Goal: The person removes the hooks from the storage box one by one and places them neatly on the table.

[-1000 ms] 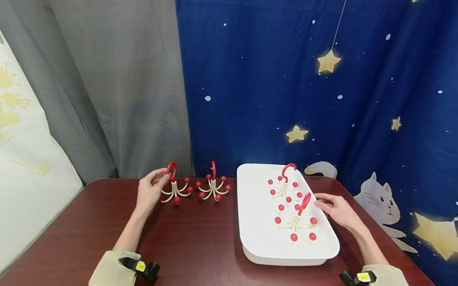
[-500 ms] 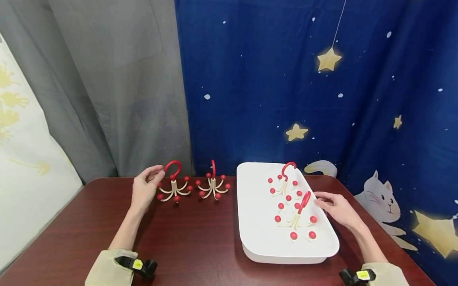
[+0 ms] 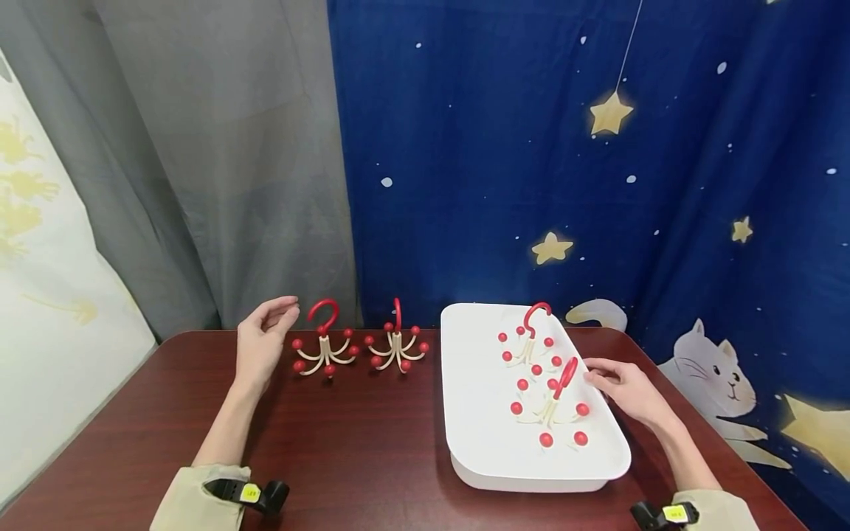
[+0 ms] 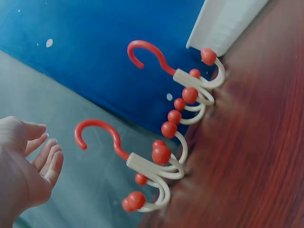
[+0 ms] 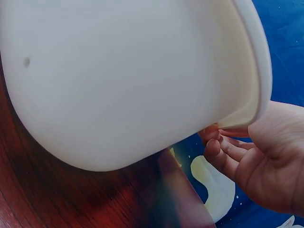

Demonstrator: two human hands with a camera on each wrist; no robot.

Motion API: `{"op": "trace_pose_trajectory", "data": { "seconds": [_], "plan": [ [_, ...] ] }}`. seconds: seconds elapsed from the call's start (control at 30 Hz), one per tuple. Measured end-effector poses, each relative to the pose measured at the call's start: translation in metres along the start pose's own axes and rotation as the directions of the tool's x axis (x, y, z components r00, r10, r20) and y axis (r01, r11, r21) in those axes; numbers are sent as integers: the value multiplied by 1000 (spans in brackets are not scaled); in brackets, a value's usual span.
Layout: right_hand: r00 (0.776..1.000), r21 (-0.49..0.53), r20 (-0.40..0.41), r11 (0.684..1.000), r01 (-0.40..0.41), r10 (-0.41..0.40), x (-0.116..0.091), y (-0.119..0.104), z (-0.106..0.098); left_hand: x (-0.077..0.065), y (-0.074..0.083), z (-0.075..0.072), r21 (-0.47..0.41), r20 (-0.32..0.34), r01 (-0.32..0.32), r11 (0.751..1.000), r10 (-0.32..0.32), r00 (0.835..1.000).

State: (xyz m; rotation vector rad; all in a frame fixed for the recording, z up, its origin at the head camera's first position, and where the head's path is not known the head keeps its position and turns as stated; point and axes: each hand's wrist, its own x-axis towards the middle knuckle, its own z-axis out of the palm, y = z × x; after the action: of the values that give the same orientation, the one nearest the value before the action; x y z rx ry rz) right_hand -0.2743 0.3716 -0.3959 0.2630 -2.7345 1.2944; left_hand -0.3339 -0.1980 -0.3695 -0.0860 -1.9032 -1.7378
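Observation:
Two multi-hook hangers stand on the table at the back left, the left hanger and the right hanger. Each has a red hook on top and several cream prongs tipped with red balls. My left hand is just left of the left hanger's hook, apart from it, holding nothing, fingers loosely bent. Inside a white plastic tub sit two more such hangers, a back hanger and a front hanger. At the tub's right rim, my right hand grips the edge with fingertips and thumb.
The dark red-brown wooden table extends in front of the hangers and left of the tub. A grey curtain and a blue star-patterned curtain hang close behind its back edge. White fabric hangs at the left.
My left hand has let go of the left hanger's red hook and drawn away to the left. That hook has turned to show its curve. My right hand and the tub have not moved.

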Motion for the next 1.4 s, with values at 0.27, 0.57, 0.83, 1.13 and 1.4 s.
{"op": "trace_pose_trajectory", "data": {
  "seconds": [0.27,0.57,0.83,1.13,1.4],
  "plan": [
    [1000,-7,5,1000,-10,10,0,-1,0,-8,18,10,-20,64,15,1000,-14,998],
    [1000,-6,3,1000,-4,4,1,-3,0,-18,35,26,-89,145,-33,995,46,988],
    [1000,1,3,1000,-10,10,-1,-3,0,-27,49,42,-139,216,-62,988,91,972],
    [1000,6,5,1000,-17,17,-1,-2,0,-35,63,58,-123,301,-31,992,67,951],
    [1000,1,0,1000,-5,5,-1,-1,0,-45,69,84,-186,356,-35,982,101,929]
  ]
}}
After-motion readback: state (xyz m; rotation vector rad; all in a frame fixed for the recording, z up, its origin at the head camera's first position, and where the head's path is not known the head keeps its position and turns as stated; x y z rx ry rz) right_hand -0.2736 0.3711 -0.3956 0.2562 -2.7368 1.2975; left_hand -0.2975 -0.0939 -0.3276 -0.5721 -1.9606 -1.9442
